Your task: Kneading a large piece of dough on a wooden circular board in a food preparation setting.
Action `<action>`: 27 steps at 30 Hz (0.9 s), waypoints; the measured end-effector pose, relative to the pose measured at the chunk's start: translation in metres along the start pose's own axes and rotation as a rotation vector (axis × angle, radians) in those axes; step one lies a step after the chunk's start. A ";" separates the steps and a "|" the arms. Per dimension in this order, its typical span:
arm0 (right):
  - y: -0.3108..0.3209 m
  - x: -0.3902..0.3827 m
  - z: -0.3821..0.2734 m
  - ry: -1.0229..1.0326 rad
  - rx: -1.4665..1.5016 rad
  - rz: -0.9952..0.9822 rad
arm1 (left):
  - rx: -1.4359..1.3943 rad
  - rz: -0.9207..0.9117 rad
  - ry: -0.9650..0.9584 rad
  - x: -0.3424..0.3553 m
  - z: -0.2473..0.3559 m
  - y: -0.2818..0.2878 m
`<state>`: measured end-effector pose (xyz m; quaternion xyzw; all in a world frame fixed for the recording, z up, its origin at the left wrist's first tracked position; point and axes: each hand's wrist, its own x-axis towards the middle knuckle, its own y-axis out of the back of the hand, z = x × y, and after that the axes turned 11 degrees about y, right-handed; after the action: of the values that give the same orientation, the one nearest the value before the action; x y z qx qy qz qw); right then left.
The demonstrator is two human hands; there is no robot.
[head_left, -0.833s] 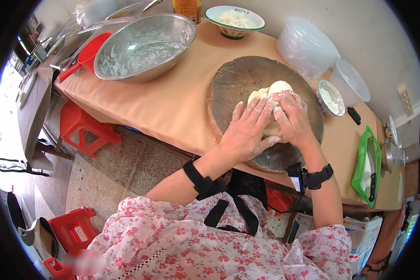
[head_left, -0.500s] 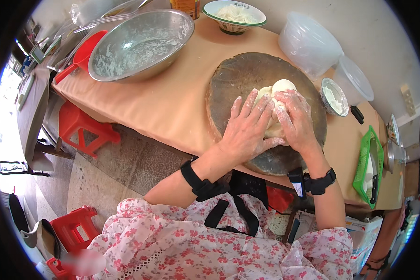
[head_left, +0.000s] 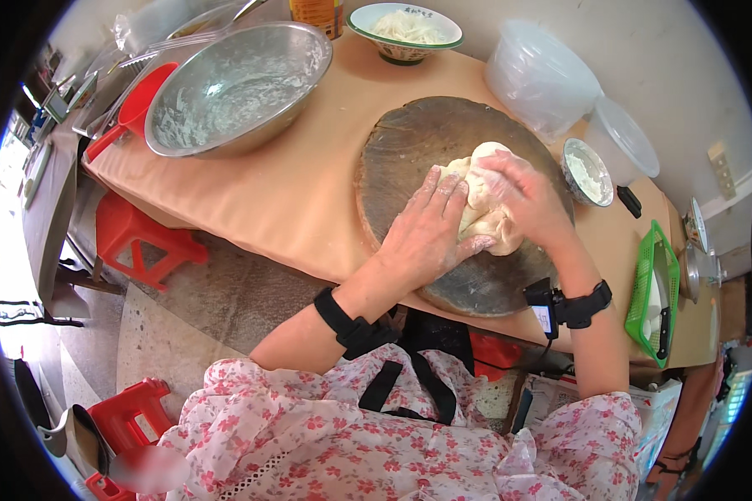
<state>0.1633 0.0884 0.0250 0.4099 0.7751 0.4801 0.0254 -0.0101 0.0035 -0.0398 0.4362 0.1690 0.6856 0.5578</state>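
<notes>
Pale dough (head_left: 489,230) sits in a lumpy, folded mound on the round wooden board (head_left: 409,138). My left hand (head_left: 418,230), floury, lies on the left side of the mound, its fingers stretched out and its thumb toward the near edge. Slightly blurred, my right hand (head_left: 526,192) grips the upper right of the dough with curled fingers, partly hiding it. A small bowl of white powder (head_left: 586,174) stands just right of the board.
At left are a large steel bowl (head_left: 230,96) and red dipper (head_left: 138,100). Behind stand a bowl of white shreds (head_left: 405,29) and plastic containers (head_left: 539,75). At right are a black object (head_left: 629,200) and green basket (head_left: 647,292) holding a knife. Red stools (head_left: 150,238) are below.
The gap between my hands has widened, showing more folded dough. My right hand has shifted rightward with fingers more curled; my left hand has drawn slightly left.
</notes>
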 end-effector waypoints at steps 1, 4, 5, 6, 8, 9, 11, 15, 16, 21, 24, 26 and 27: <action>0.004 0.004 0.000 -0.096 0.236 0.059 | -0.019 0.018 -0.003 -0.001 -0.001 -0.001; 0.021 0.010 0.013 -0.109 0.014 0.146 | -0.069 0.016 0.013 0.000 0.001 0.000; 0.022 0.013 0.023 -0.177 -0.008 0.125 | -0.098 -0.005 0.035 0.000 0.002 0.002; 0.021 0.014 0.033 -0.178 -0.011 0.129 | -0.100 -0.006 0.030 0.000 0.004 0.002; 0.017 0.018 0.051 -0.308 0.013 0.057 | -0.139 0.066 0.020 0.000 0.005 0.003; 0.015 0.022 0.055 -0.308 0.013 0.057 | -0.139 0.067 0.020 0.000 0.003 0.002; 0.012 0.027 0.059 -0.381 -0.035 0.005 | 0.136 0.100 -0.247 0.001 -0.001 -0.001; 0.015 0.034 0.062 -0.456 0.175 -0.121 | 0.045 -0.016 -0.176 0.003 0.002 0.002; 0.015 0.033 0.063 -0.421 0.207 -0.108 | 0.063 -0.024 -0.163 0.003 0.003 0.001; 0.012 0.018 0.049 -0.198 0.057 0.004 | 0.058 -0.010 -0.128 0.004 0.002 -0.002; 0.018 0.008 0.013 -0.100 -0.058 0.063 | 0.069 0.007 -0.132 0.002 0.003 -0.001; 0.021 -0.002 -0.007 0.022 -0.090 0.113 | 0.053 0.007 -0.129 0.000 0.003 0.001; 0.021 -0.008 -0.012 0.019 -0.094 0.114 | 0.048 0.006 -0.133 -0.001 0.004 0.000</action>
<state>0.1763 0.0785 0.0445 0.4471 0.7275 0.5204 0.0101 -0.0076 0.0018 -0.0378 0.4946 0.1470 0.6526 0.5549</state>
